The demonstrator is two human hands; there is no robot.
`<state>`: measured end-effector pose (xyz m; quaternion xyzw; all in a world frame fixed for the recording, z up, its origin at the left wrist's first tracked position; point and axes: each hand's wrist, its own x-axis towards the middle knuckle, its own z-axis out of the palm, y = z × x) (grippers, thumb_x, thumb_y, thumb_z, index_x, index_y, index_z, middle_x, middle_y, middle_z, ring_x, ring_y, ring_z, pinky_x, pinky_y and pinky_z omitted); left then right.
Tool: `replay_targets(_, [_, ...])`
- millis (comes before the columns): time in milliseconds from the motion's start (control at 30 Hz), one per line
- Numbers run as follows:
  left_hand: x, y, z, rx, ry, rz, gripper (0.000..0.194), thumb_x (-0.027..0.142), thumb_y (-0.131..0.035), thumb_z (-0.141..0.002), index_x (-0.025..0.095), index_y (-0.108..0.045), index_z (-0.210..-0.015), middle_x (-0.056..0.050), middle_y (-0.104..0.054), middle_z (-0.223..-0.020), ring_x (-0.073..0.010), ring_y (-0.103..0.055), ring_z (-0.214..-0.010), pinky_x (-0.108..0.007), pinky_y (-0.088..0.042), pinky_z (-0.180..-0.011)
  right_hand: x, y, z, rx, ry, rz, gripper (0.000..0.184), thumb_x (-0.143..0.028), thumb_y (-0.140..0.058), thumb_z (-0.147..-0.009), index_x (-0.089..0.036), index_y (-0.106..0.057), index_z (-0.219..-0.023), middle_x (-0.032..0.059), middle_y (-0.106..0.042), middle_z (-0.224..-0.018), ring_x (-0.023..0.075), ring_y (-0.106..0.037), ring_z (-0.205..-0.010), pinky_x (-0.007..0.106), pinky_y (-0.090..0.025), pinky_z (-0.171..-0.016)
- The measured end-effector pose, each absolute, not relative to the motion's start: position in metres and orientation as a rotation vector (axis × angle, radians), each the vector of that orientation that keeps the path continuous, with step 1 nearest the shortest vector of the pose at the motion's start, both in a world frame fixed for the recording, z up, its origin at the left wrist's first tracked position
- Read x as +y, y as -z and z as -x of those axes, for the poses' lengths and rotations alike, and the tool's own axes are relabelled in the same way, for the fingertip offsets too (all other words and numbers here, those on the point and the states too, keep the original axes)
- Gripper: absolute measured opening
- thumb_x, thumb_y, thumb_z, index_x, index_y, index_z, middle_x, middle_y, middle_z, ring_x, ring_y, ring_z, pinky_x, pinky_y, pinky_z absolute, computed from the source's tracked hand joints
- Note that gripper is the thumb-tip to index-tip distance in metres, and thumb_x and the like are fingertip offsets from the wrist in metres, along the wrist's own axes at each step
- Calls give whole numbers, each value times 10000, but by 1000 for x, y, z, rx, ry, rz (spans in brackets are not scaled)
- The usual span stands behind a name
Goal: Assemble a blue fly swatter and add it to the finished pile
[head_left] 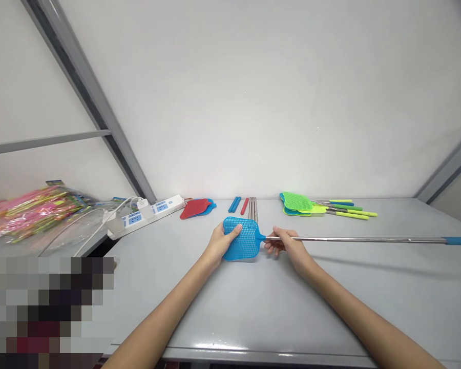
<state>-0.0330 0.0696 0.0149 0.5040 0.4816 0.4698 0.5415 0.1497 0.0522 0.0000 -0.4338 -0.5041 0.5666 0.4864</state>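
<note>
A blue fly swatter (243, 240) with a perforated head is held level above the grey table, its metal rod stretched out far to the right and ending in a blue grip (460, 240). My left hand (219, 243) pinches the swatter's head at its left edge, thumb on top. Close to the neck, my right hand (283, 242) has its fingers around the thin rod. Behind the head lie several loose metal rods (252, 205), a red handle grip (245, 206) and two blue handle grips (234, 204).
Red and blue swatter heads (195, 208) lie at the back left, beside a white power strip (149, 216) with cables. Green, yellow and blue swatters (297, 203) are piled at the back right. Plastic-bagged swatters (34, 210) sit far left. A wall (261, 102) closes off the table's back.
</note>
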Motion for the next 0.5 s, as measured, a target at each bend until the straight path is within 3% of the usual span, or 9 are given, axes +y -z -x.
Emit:
replay_targets(233, [71, -12, 35, 1176, -1133, -1231, 414, 444, -612, -604, 138, -559, -877, -91, -634, -891, -212, -585, -796, -357, -431, -750, 51, -1, -149, -1265, -1540, 1045, 442, -433, -389, -747, -88, -616, -587, 90, -600, -540, 147, -563, -473, 212, -382, -383])
replay_targets(333, [72, -11, 36, 1195, -1126, -1241, 421, 444, -607, -611, 137, -554, -894, -102, -629, -912, -218, -584, -810, -362, -427, -757, 50, -4, -147, -1270, -1623, 1039, 431, -428, -382, -749, -86, -612, -625, 114, -622, -632, 154, -576, -494, 218, -393, -373])
replay_targets(500, [72, -12, 37, 1197, -1119, -1227, 433, 445, -612, -604, 141, -550, -907, -104, -628, -922, -226, -581, -830, -355, -430, -752, 48, -5, -146, -1238, -1589, 1055, 362, -413, -425, -737, -113, -598, -842, 121, -634, -790, 159, -590, -547, 212, -399, -355])
